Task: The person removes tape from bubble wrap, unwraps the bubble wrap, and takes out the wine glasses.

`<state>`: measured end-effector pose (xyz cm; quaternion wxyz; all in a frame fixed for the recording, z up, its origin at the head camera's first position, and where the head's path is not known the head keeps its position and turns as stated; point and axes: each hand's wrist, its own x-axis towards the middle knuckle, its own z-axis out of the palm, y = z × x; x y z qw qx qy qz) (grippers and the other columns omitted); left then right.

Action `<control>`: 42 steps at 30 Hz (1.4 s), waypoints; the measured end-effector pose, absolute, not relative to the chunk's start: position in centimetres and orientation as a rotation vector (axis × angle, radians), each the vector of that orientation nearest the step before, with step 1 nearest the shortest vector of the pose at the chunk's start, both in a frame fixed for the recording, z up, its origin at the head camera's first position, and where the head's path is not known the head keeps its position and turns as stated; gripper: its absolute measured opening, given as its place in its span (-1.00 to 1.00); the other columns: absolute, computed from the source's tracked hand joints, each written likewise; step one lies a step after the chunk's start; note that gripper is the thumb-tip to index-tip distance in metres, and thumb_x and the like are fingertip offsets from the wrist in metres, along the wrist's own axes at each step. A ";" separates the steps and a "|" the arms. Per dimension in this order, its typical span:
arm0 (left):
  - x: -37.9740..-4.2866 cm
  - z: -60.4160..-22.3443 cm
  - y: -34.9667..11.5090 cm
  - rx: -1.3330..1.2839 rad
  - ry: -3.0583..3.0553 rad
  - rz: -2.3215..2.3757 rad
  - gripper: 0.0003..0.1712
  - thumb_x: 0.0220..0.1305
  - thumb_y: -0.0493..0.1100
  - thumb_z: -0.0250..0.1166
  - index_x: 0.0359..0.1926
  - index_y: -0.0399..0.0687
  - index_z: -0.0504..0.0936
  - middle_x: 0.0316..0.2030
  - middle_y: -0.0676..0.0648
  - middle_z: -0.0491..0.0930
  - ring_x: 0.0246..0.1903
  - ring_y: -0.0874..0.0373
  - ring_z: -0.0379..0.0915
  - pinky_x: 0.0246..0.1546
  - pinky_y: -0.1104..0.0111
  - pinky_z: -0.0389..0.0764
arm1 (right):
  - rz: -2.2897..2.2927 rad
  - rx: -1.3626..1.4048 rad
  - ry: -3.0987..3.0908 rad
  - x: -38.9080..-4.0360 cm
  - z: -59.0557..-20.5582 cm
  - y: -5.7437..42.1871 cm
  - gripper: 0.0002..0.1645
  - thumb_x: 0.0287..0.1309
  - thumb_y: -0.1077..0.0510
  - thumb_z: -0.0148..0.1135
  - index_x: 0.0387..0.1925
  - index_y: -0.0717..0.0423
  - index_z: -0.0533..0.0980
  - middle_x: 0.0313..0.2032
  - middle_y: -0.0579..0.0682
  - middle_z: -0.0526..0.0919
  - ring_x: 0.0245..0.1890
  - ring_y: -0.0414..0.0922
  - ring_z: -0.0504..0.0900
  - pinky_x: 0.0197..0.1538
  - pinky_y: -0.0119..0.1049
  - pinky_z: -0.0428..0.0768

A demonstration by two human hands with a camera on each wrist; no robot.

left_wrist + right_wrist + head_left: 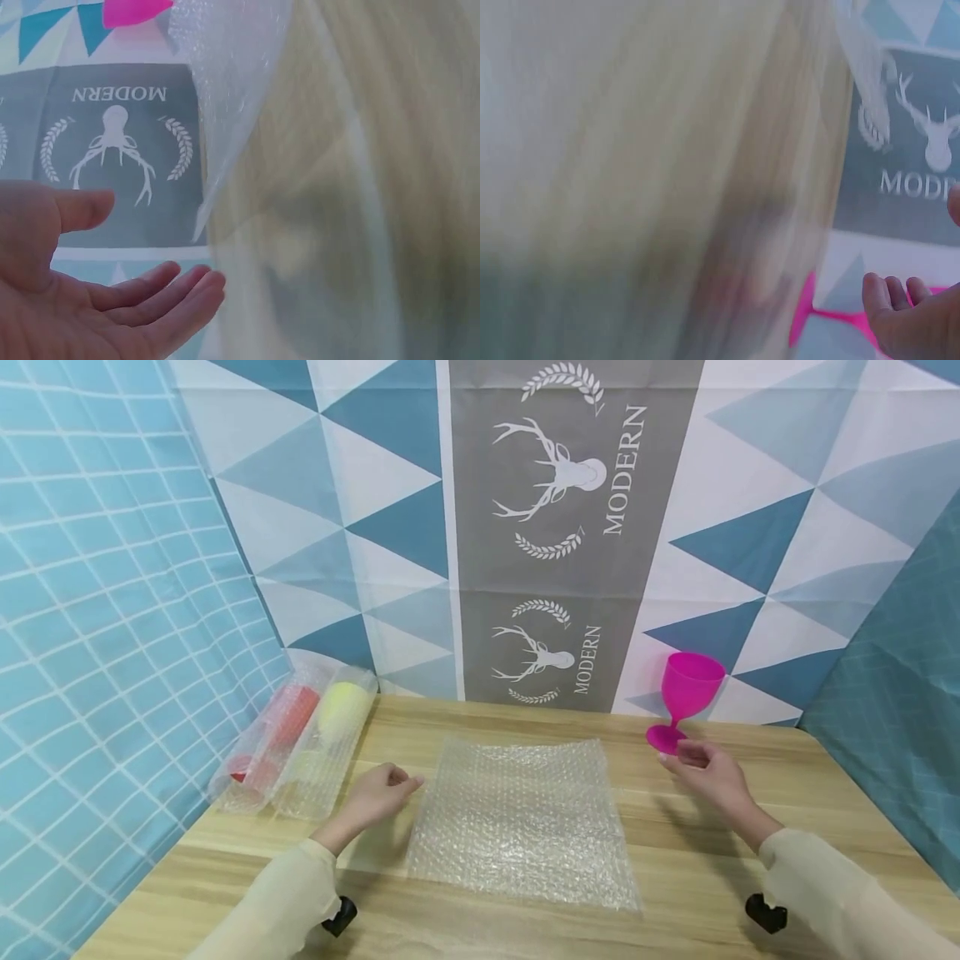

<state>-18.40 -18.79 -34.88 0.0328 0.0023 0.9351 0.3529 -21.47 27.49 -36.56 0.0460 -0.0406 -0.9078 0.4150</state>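
Observation:
A sheet of clear bubble wrap [525, 827] lies flat on the wooden table, its far edge slightly raised. My left hand [378, 797] hovers beside the sheet's left edge, holding nothing; in the left wrist view its thumb and fingers [172, 307] are spread apart. A bright pink plastic goblet [688, 685] stands upright near the back right of the table. Close in front of its base is my right hand [712, 772], with loosely bent fingers. The right wrist view has those fingers [877, 292] in front of the goblet, not around it; contact cannot be made out.
At the back left lie two bubble-wrapped bundles, one with a red item [292, 714] inside, the other with a yellow item [341, 706]. A patterned cloth wall [397, 543] borders the table's back, and a blue grid cloth [97, 610] the left side.

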 end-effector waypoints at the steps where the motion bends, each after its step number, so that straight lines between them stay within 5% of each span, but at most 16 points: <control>1: -18.5 -34.7 -18.9 0.022 2.916 1.058 -0.51 0.35 0.03 0.12 -0.06 -0.38 0.51 -0.08 -0.34 0.61 -0.08 -0.18 0.56 -0.10 0.07 0.63 | 1.288 -0.127 -2.779 -21.3 -36.7 27.2 -0.11 0.20 -0.25 0.18 0.25 0.38 0.29 0.22 0.40 0.42 0.20 0.26 0.47 -0.12 -0.44 0.68; 3: -18.7 -34.4 -19.1 0.059 2.975 1.020 -0.51 0.35 0.01 0.13 -0.04 -0.41 0.49 -0.07 -0.38 0.59 -0.05 -0.23 0.54 -0.07 0.03 0.62 | 1.330 -0.118 -2.794 -20.8 -37.1 26.8 -0.14 0.21 -0.21 0.19 0.24 0.40 0.31 0.20 0.40 0.45 0.14 0.20 0.53 -0.16 -0.53 0.64; 6: -19.0 -33.9 -19.6 0.104 3.051 0.963 -0.49 0.36 -0.03 0.13 0.01 -0.48 0.46 -0.04 -0.44 0.56 -0.01 -0.30 0.50 -0.01 -0.03 0.58 | 1.444 -0.091 -2.798 -20.3 -37.4 26.3 -0.17 0.20 -0.12 0.24 0.25 0.43 0.29 0.18 0.38 0.48 -0.05 -0.15 0.65 -0.17 -0.59 0.60; 11: -19.9 -32.6 -21.3 0.175 3.170 0.774 -0.44 0.34 -0.08 0.12 0.05 -0.60 0.42 0.01 -0.54 0.51 0.05 -0.40 0.44 0.07 -0.10 0.52 | 1.640 -0.016 -2.801 -19.6 -37.8 25.8 -0.16 0.19 -0.02 0.27 0.29 0.48 0.22 0.14 0.35 0.52 -0.26 -0.56 0.53 -0.13 -0.61 0.58; 24: -22.2 -31.0 -28.3 0.074 3.297 0.563 -0.42 0.31 -0.10 0.09 -0.02 -0.70 0.41 -0.09 -0.63 0.49 -0.09 -0.47 0.48 -0.09 -0.15 0.55 | 2.101 -0.037 -2.726 -18.3 -38.7 24.9 -0.13 0.26 0.09 0.19 0.29 0.64 0.05 0.18 0.45 0.43 -0.02 -0.16 0.65 0.08 -0.33 0.65; 27: -22.3 -31.1 -29.4 0.025 3.260 0.626 -0.57 0.31 -0.16 0.00 -0.21 -0.60 0.44 -0.30 -0.54 0.51 -0.32 -0.33 0.50 -0.30 -0.02 0.58 | 2.172 -0.024 -2.707 -18.1 -38.8 24.8 -0.12 0.27 0.09 0.19 0.28 0.67 0.03 0.17 0.46 0.44 -0.01 -0.13 0.66 0.09 -0.31 0.65; 31: -22.4 -31.4 -30.8 -0.030 3.214 0.685 -0.77 0.22 -0.28 -0.11 -0.41 -0.40 0.38 -0.53 -0.20 0.36 -0.49 -0.02 0.29 -0.53 0.26 0.38 | 2.228 0.007 -2.694 -18.0 -39.0 24.7 -0.15 0.26 0.13 0.19 0.26 0.69 0.04 0.13 0.44 0.49 -0.04 -0.14 0.67 0.08 -0.30 0.65; 38: -22.7 -32.1 -32.0 -0.015 3.191 0.720 -0.81 0.22 -0.29 -0.08 -0.45 -0.34 0.35 -0.60 -0.08 0.28 -0.54 0.05 0.26 -0.57 0.35 0.30 | 2.342 0.177 -2.710 -17.7 -39.3 24.6 -0.15 0.25 0.15 0.20 0.21 0.76 0.05 -0.05 0.18 0.64 -0.08 -0.17 0.68 0.11 -0.28 0.64; 42: -22.8 -32.2 -32.3 0.011 3.199 0.712 -0.70 0.17 -0.28 -0.03 -0.28 -0.55 0.43 -0.47 -0.31 0.46 -0.45 -0.04 0.35 -0.46 0.22 0.48 | 2.388 0.246 -2.715 -17.5 -39.3 24.3 -0.16 0.27 0.14 0.18 0.21 0.75 0.05 -0.10 0.03 0.66 -0.08 -0.20 0.67 0.13 -0.27 0.63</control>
